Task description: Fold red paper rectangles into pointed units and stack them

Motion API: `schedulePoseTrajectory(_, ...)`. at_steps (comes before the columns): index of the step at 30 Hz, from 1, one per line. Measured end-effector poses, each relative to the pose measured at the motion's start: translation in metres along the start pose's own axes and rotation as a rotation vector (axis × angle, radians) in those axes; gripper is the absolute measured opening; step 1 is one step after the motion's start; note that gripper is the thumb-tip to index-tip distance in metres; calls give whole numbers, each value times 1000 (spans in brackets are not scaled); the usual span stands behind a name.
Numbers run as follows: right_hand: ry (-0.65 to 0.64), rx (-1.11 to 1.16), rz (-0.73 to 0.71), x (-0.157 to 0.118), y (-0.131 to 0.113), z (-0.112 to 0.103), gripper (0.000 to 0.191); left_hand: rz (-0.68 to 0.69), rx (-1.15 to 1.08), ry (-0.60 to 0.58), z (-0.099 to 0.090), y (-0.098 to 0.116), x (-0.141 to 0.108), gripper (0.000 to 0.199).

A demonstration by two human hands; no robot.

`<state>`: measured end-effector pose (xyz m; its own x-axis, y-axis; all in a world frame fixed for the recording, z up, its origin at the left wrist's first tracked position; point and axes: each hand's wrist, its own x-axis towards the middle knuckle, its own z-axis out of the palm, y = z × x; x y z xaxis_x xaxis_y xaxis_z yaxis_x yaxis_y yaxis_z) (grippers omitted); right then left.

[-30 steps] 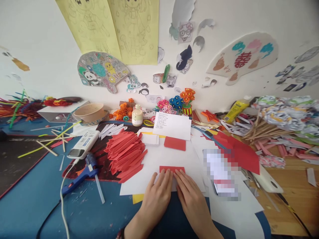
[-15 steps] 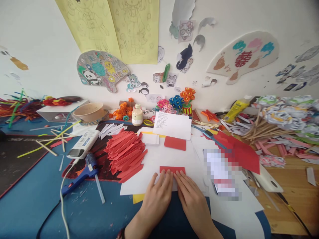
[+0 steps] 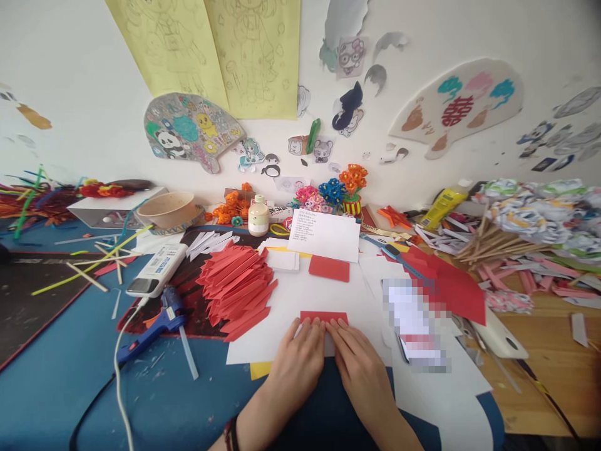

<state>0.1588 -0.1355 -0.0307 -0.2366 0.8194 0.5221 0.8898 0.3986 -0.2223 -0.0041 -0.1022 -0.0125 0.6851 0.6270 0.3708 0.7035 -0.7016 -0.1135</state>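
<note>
I saw a cluttered blue surface (image 3: 216, 391) below a white wall (image 3: 432, 37); red paper (image 3: 323, 316) lay under the narrowly spaced hands' (image 3: 301, 358) fingertips, gripped or not, I couldn't tell.

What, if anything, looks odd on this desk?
The phone is mostly masked by blocky pixelation, unlike its sharp surroundings. Pale scraps litter the blue cover beside the glue gun. The red paper under the hands looks fine where visible.

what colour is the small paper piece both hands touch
The small paper piece is red, best in the head view.
</note>
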Motion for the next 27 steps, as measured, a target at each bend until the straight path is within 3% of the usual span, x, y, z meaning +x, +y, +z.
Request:
schedulePoseTrajectory(5,60,-47,-5,13,-1,2,33,-35,-64,-65,-6,-1,12,26)
schedulePoseTrajectory(11,88,-165,-51,14,4,3,33,-85,-51,-29,-3,0,15,16)
schedulePoseTrajectory(27,90,-432,35,1,11,0,39,-121,-59,-82,-8,-10,9,21)
